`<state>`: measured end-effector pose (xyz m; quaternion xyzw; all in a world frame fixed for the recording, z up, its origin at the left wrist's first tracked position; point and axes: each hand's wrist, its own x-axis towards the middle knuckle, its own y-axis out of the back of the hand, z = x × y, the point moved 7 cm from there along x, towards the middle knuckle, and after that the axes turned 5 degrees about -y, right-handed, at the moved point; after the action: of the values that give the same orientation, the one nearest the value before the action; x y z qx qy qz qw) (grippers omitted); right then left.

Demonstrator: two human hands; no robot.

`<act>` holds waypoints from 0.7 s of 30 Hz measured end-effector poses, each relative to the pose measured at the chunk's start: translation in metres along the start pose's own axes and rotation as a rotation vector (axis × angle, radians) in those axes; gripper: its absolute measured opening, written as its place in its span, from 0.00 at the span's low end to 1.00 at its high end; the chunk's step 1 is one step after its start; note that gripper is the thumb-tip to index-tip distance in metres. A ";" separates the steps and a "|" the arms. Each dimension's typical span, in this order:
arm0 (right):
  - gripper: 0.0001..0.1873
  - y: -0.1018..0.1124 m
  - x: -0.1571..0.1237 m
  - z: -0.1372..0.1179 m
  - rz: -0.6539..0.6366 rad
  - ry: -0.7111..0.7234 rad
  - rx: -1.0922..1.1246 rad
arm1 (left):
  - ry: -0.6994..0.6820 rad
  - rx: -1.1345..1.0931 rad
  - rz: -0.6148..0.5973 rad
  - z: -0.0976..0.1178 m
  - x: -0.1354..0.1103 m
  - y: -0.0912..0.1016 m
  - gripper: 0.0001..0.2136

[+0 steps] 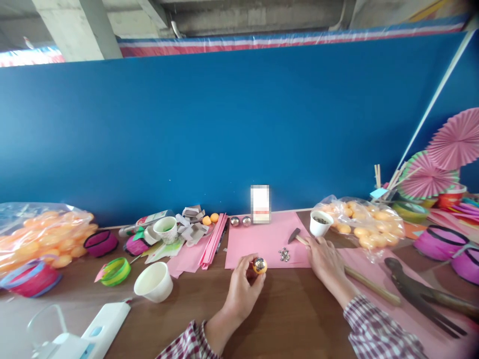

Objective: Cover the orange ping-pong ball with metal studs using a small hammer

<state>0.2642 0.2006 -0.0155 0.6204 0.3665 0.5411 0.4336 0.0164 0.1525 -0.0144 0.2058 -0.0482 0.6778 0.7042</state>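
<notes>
My left hand is closed around a small orange ball with a shiny metal cap, held just above the wooden table at the near edge of a pink paper sheet. My right hand lies flat on the table with its fingers stretched out, resting over the wooden handle of a small hammer. A little heap of metal studs lies on the pink sheet between the hands. Two metal half-spheres sit at the sheet's far edge.
A white cup stands left of my hands and another white cup of small bits to the right. Bags of orange balls lie right and far left. Pink paper fans, small lanterns, dark pliers and a glue gun lie around.
</notes>
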 end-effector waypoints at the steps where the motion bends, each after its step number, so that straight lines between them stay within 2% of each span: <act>1: 0.15 0.000 0.000 0.000 -0.001 -0.002 0.005 | -0.003 0.000 0.001 -0.001 0.000 0.000 0.16; 9: 0.15 0.000 0.000 0.002 -0.029 -0.016 0.031 | 0.006 -0.028 -0.007 -0.006 0.000 -0.001 0.15; 21: 0.15 0.007 -0.006 0.000 0.009 -0.018 0.030 | -0.047 0.085 0.013 0.003 -0.004 -0.003 0.15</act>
<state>0.2628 0.1926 -0.0109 0.6335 0.3678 0.5319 0.4248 0.0196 0.1474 -0.0139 0.2510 -0.0370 0.6787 0.6892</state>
